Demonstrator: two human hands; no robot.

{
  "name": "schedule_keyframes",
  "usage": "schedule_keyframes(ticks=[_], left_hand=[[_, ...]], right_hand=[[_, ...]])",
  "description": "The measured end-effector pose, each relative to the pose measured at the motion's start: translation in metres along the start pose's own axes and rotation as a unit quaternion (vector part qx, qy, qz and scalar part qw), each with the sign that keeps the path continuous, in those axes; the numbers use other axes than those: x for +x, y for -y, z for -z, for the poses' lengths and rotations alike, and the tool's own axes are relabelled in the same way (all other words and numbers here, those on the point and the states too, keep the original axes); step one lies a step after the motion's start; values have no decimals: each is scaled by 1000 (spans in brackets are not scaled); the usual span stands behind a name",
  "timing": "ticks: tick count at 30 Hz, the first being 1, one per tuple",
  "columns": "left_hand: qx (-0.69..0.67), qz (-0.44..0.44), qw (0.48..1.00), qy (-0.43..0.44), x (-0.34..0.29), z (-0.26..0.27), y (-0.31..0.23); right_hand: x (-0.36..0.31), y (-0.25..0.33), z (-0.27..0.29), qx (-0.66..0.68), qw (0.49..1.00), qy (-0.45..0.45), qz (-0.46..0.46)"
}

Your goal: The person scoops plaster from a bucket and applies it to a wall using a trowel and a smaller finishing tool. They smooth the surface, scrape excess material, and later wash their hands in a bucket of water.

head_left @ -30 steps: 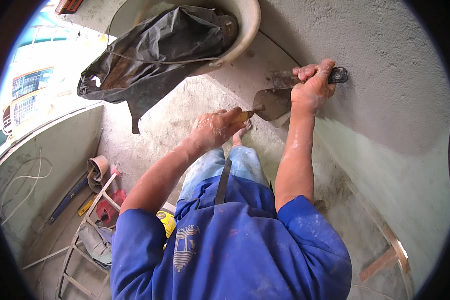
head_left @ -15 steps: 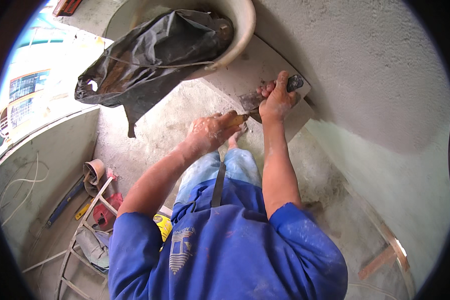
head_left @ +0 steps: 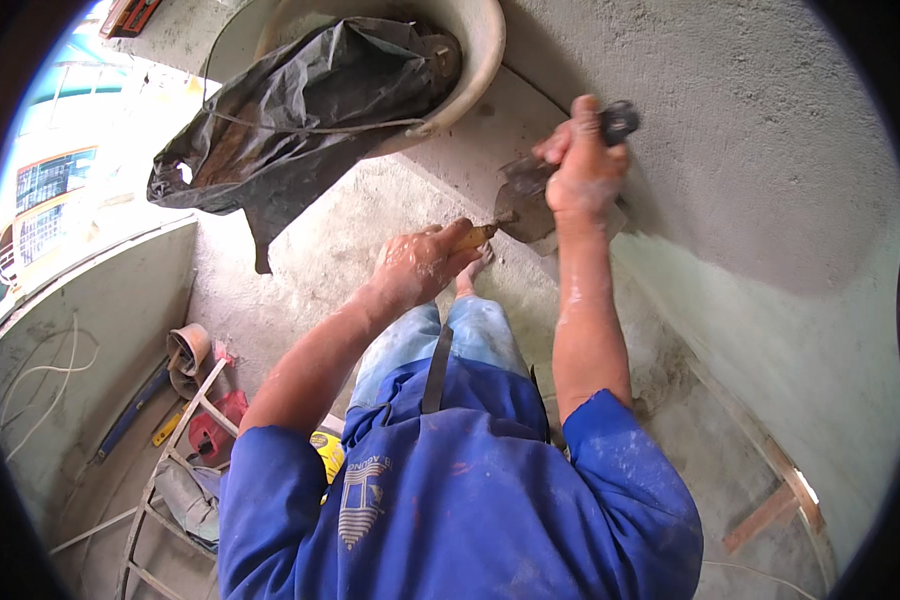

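A yellow-handled trowel [head_left: 530, 220] is gripped by the left hand [head_left: 418, 260], a black-handled tool [head_left: 621, 121] by the right hand [head_left: 583, 172], fingers curled. Room is left between trowel and crumpled plastic [head_left: 300, 110].

A dusty grey floor [head_left: 305, 265] bears a person's bare foot [head_left: 481, 264]; on its left side lie a pale bucket [head_left: 194, 343], a long blue bar [head_left: 133, 410], and a short yellow tool [head_left: 168, 426].
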State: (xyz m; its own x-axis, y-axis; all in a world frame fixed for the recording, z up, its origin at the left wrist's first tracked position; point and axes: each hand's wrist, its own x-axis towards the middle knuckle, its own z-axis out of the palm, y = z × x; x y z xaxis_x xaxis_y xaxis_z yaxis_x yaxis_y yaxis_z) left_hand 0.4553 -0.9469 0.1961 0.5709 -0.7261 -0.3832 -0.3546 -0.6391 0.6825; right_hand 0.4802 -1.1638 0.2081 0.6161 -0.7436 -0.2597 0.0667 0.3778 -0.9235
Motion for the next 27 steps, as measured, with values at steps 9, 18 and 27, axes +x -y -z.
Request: schedule_keyframes(ticks=[9, 18, 27], left_hand=[[-40, 43, 998, 3, -8, -7, -11], [-80, 122, 989, 4, -12, -39, -27], [-125, 95, 987, -40, -12, -55, -22]], right_hand=[[-19, -15, 43, -68, 997, -6, -22], [-20, -41, 46, -158, 986, -42, -20], [-24, -33, 45, -224, 974, -10, -12]])
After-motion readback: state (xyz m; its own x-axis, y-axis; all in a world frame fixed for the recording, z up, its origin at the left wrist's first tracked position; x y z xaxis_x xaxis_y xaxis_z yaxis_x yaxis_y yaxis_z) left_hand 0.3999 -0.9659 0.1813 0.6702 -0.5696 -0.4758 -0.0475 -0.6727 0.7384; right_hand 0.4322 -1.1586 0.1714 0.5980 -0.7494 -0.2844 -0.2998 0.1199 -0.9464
